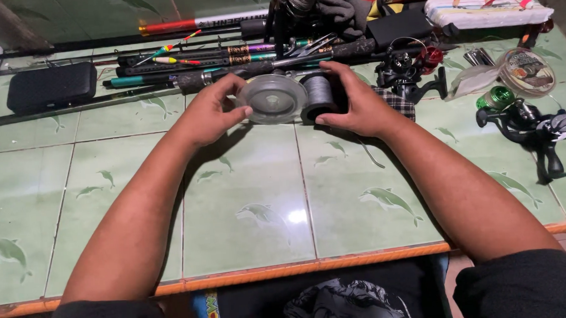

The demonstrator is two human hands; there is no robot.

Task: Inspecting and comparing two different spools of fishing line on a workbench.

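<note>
Over the tile bench (246,199), just in front of the rod pile (228,59), both hands hold a line spool (273,98): clear flange on the left, grey wound core (319,91) on the right. Left hand (208,112) pinches the clear flange w/ thumb and fingers; right hand (355,102) is curled round the grey core. Risk, as I judge it: grip slips, spool drops and rolls, line unwinds & tangles w/ the reels (529,119) right of the spool, or snags the floats (170,54) behind it

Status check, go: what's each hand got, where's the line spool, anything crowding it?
Left hand and right hand both grip the clear line spool, above the green tiled table. Fishing rods behind, black reel beside the right hand.
</note>
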